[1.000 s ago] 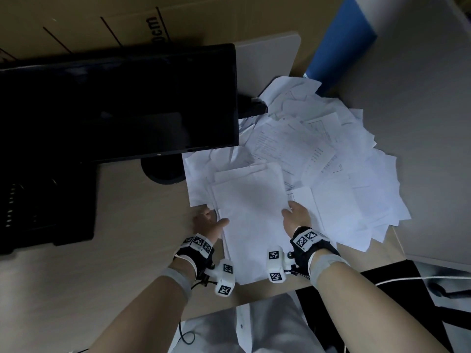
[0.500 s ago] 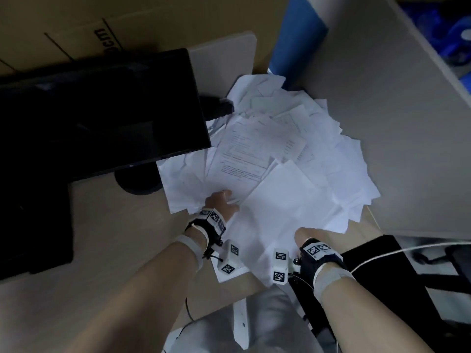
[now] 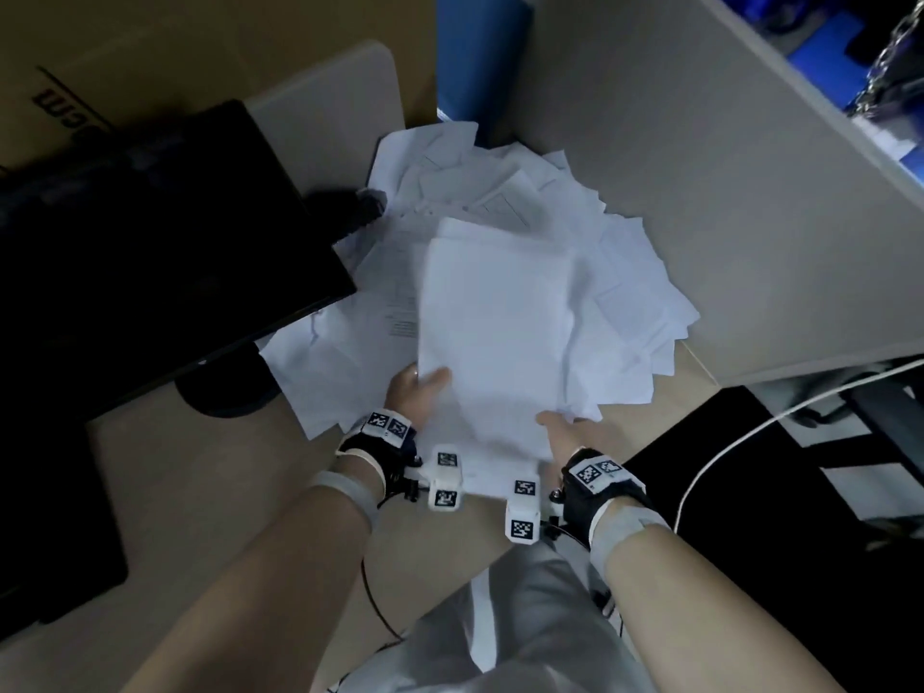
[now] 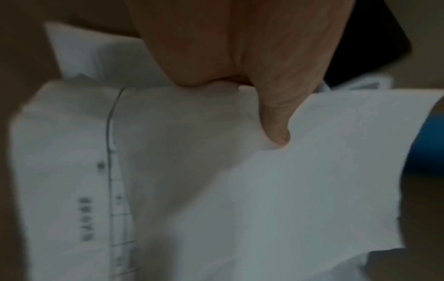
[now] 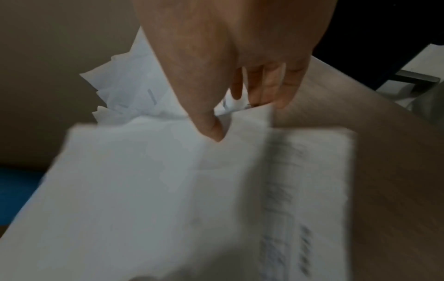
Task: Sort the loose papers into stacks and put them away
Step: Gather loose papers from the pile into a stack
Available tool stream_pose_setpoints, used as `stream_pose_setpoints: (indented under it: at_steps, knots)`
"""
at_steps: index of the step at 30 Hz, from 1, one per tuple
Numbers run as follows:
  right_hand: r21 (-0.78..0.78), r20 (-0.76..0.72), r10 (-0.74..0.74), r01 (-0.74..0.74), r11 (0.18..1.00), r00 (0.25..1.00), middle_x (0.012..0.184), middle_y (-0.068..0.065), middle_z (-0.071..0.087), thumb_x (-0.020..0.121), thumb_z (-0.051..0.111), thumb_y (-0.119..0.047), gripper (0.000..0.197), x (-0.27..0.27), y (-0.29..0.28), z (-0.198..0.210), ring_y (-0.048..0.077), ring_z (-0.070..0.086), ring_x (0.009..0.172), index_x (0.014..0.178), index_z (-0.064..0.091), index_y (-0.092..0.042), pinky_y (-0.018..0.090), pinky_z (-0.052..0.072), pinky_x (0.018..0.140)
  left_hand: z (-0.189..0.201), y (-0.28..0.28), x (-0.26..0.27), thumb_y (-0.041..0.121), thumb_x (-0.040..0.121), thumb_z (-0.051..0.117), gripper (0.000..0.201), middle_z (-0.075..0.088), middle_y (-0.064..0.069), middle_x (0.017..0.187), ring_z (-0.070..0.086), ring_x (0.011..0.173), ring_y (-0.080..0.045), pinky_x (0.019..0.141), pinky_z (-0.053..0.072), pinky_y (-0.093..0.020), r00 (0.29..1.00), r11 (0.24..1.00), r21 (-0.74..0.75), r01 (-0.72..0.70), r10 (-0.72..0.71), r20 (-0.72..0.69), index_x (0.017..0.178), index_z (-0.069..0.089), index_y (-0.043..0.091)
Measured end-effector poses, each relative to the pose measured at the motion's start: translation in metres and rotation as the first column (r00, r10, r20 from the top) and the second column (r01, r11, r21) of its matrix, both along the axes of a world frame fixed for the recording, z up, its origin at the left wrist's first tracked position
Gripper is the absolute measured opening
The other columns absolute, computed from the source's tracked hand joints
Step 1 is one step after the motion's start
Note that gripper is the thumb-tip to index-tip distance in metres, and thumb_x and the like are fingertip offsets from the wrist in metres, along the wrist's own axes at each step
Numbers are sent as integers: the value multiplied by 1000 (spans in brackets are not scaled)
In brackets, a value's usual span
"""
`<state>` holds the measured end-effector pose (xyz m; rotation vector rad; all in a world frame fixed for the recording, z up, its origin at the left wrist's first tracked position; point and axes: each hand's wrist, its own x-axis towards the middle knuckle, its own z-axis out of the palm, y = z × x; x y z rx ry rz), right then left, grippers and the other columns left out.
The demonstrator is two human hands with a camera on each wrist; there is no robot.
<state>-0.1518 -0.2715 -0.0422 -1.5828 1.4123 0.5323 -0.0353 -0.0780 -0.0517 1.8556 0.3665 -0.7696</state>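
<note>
The sheaf (image 3: 495, 337) is light, floppy and slick, likely to fan or slip, so it is best pinched at both near corners. It hangs over the paper pile (image 3: 620, 272) on the worktop (image 3: 210, 472). Left hand (image 3: 417, 392) and right hand (image 3: 562, 432) each pinch a corner, thumbs on top, forearms reaching forward.

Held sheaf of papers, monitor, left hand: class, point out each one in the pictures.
held sheaf of papers (image 3: 495, 332), head view, middle of top sheet
monitor (image 3: 150, 252), head view, dark screen
left hand (image 3: 417, 392), head view, back of hand
</note>
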Motion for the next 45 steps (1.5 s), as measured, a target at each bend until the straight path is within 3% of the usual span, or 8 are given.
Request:
stream_pose_setpoints:
  at_steps: [10,14,20,26,29,32,39,45]
  knots:
    - [-186,-143,210,-234,954,967,141,12,45,77,67,-51,71,69,-10,19,36,42,127,139,48,-21,45,37,99,-5,23,44,23,87,56,49,59,-19,131,56,117,-38,98,47,-39,1000,944,330,4,-5,1,132,54,4]
    - [-32,93,164,-162,986,982,152,8,42,83,72,-32,77,89,-8,5,33,42,136,149,35,-18,48,39,109,-1,23,62,26,89,59,57,39,-15,149,34,137,-37,111,36,-48,990,812,575,103,-137,16,139,47,3]
    - [84,145,148,-161,983,978,154,9,40,84,74,-30,89,121,0,1,31,45,135,155,22,-14,46,38,109,-5,23,78,38,78,69,77,41,-15,152,42,136,-35,111,37,-46,995,878,468,99,-101,-20,142,45,3]
    - [-10,-82,272,-273,962,959,124,11,57,67,70,-59,84,152,-5,-1,37,47,120,135,49,-15,46,43,98,-5,13,80,22,84,71,69,47,-13,141,52,126,-34,103,45,-38,999,938,347,-22,31,-20,144,40,7]
    - [22,-103,244,-243,970,964,133,14,55,60,72,-61,97,157,-5,-2,37,53,119,139,43,-13,46,44,101,-8,7,72,19,88,60,16,65,-13,105,63,106,-34,85,47,-33,990,905,406,129,-98,-98,101,64,10]
    - [44,14,188,-188,981,982,147,14,48,85,75,-28,82,158,-8,-5,34,49,131,151,30,-4,38,41,100,-10,9,65,26,86,61,25,67,-13,81,65,83,-31,72,46,-32,969,890,397,225,-164,-183,69,56,10]
    - [63,-38,352,-349,935,935,130,21,60,94,60,-8,32,135,-25,0,30,60,106,124,55,3,28,41,81,-14,11,56,20,72,82,65,63,-12,118,63,102,-28,91,54,-41,957,962,93,-256,266,-114,127,52,4]
    - [168,69,255,-263,950,964,116,6,64,77,82,-28,57,106,-41,-1,26,60,106,119,56,-2,36,47,93,-4,-27,39,6,88,67,25,59,-14,113,56,105,-25,87,42,-30,971,960,221,174,-131,-199,109,54,5]
